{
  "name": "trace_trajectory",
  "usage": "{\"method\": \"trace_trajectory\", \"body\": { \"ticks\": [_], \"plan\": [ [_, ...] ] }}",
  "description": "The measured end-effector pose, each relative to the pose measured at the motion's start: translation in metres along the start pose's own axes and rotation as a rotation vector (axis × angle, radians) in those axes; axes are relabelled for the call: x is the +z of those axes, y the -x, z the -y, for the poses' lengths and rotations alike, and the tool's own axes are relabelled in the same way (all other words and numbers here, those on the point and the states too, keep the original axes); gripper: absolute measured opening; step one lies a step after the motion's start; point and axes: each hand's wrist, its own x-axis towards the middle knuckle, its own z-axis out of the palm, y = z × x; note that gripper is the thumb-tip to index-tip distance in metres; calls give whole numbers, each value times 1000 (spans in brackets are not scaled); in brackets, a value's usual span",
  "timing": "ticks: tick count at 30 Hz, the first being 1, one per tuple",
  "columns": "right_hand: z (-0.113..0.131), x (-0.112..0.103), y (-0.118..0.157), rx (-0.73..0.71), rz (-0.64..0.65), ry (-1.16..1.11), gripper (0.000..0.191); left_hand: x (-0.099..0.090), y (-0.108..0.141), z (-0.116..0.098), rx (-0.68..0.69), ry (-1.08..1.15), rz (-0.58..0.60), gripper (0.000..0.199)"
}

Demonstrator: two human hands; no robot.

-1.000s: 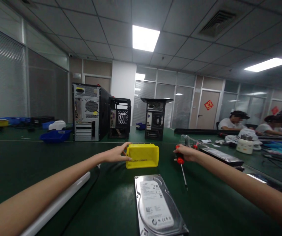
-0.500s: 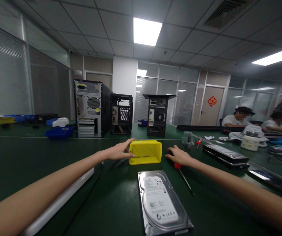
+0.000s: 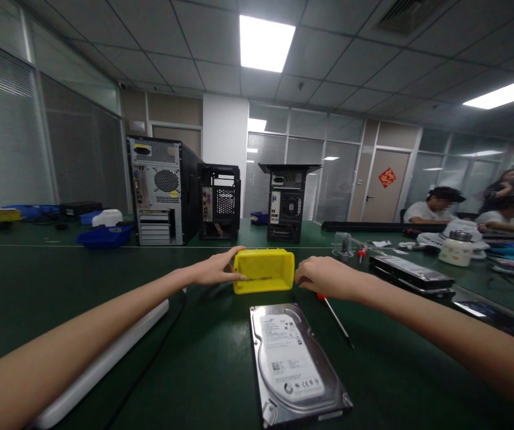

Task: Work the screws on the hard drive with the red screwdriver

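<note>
A yellow plastic bin rests on the green table with its open side facing me and small dark bits along its lower inner wall. My left hand grips its left side, thumb at the front edge and fingers along the top corner. Close by the bin's right edge, my right hand has its fingers curled together; what they hold, if anything, is hidden. Nearer to me lies a hard disk drive, label up. A screwdriver with a red handle lies below my right hand, its handle partly covered.
Several computer cases, among them a tall one, stand at the back. Stacked drives and a white jar are on the right. A white strip with a black cable lies left. People sit at the far right.
My right hand has moved left, nearer the bin's right edge, and its fingers have curled in. My left hand keeps its hold on the bin. The view has tilted slightly.
</note>
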Motion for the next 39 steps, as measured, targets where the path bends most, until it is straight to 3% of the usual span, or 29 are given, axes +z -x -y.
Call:
{"method": "trace_trajectory", "body": {
  "ticks": [5, 12, 28, 39],
  "plan": [
    [15, 22, -36, -95, -14, 65, 24, -1, 0, 2, 13, -57, 5, 80],
    [19, 47, -76, -94, -18, 142, 21, -1, -1, 4, 29, -116, 1, 79],
    [15, 56, -79, -4, -9, 142, 23, -3, 1, 1, 24, -129, 3, 80],
    [15, 49, -82, 47, -33, 92, 25, -4, 4, -6, -2, -110, -5, 78]
  ]
}}
